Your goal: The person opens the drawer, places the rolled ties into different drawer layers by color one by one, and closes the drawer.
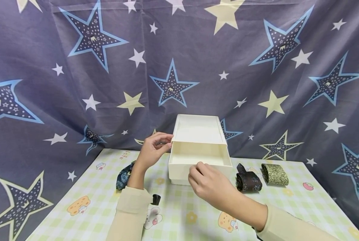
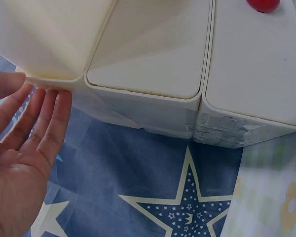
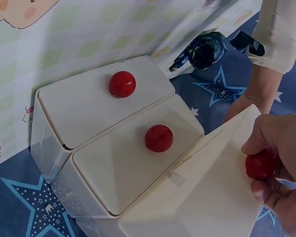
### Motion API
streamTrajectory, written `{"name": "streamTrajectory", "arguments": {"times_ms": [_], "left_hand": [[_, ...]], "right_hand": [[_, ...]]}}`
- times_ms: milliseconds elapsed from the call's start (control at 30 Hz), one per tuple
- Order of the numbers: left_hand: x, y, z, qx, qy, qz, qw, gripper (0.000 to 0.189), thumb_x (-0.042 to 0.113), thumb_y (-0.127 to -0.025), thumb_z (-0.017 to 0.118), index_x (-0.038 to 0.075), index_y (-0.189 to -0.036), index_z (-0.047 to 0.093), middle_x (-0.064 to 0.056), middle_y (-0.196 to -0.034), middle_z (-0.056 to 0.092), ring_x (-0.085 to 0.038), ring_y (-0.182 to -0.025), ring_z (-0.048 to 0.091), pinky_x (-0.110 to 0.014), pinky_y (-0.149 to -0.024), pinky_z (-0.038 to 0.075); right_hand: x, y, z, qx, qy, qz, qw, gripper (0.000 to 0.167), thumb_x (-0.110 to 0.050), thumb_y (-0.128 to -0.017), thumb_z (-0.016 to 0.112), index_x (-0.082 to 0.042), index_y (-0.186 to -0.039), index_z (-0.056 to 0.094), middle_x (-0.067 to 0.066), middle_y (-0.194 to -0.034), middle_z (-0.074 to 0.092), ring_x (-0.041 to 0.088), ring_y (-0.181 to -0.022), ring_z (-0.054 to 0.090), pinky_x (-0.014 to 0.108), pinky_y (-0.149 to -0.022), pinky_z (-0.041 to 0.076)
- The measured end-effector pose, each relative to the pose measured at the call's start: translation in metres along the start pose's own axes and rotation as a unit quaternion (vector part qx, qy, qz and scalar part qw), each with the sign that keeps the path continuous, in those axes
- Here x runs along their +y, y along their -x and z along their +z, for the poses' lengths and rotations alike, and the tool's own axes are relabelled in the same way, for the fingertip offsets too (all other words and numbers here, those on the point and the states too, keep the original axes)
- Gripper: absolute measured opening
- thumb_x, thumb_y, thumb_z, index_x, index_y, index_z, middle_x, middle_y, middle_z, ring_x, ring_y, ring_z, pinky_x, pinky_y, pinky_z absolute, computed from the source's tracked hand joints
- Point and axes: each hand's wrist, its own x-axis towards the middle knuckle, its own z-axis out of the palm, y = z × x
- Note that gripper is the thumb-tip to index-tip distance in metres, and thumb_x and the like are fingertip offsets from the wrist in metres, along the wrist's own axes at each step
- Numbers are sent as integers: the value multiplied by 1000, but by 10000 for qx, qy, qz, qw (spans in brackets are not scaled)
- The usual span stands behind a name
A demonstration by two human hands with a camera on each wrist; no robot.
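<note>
A white drawer unit (image 1: pixel 197 129) stands at the back middle of the table, its top drawer (image 1: pixel 179 170) pulled out and bare inside as far as I can see. My right hand (image 1: pixel 210 185) pinches the round red knob (image 3: pixel 259 165) on that drawer's front between thumb and fingers. With nearly straight fingers, my left hand (image 1: pixel 153 150) touches the unit's upper left side at the front edge. Two lower drawers, pushed in, carry a red knob (image 3: pixel 159 138) and another red knob (image 3: pixel 122 84). In the head view the knobs are hidden.
A rolled blue patterned tie (image 1: pixel 124 176) lies left of the unit, partly behind my left wrist. To the right lie a rolled dark tie (image 1: pixel 248 181) and a rolled green patterned tie (image 1: pixel 275 174). A star-printed curtain (image 1: pixel 179 43) hangs behind the checkered tablecloth (image 1: pixel 89 221).
</note>
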Motion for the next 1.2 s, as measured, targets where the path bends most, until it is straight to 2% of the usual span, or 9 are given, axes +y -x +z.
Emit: {"name": "streamTrajectory", "arguments": {"times_ms": [333,567,800,1200], "left_hand": [[-1,0,-2,12,-74,8,10000,28,1,-94,73,-2,-122,72,-18,-117,66,-20,-98,67,-26,-81,60],[-1,0,-1,-3,-57,-34,10000,30,-5,-93,70,-7,-123,70,-23,-119,64,-22,-99,67,-25,-81,60],[-1,1,-2,-34,-26,90,10000,28,2,-94,73,-1,-122,72,-18,-117,66,-24,-99,68,-29,-82,61],[0,1,-1,-51,-47,27,10000,28,4,-94,74,0,-122,73,-16,-118,66,-26,-100,68,-30,-82,61]], "right_hand": [[-3,0,-3,-62,91,-90,9999,58,8,-106,14,1,-94,71,11,-94,60,23,-77,46,27,-65,45],[-5,-1,-6,110,87,-85,9999,55,9,-106,17,1,-93,71,12,-93,60,23,-75,45,26,-64,45],[-7,-1,-8,214,66,-97,9997,55,9,-106,18,1,-93,71,12,-93,60,23,-75,45,26,-62,45],[-9,3,-10,74,-221,-33,9997,54,6,-107,19,0,-92,70,12,-94,59,22,-76,45,25,-63,45]]}}
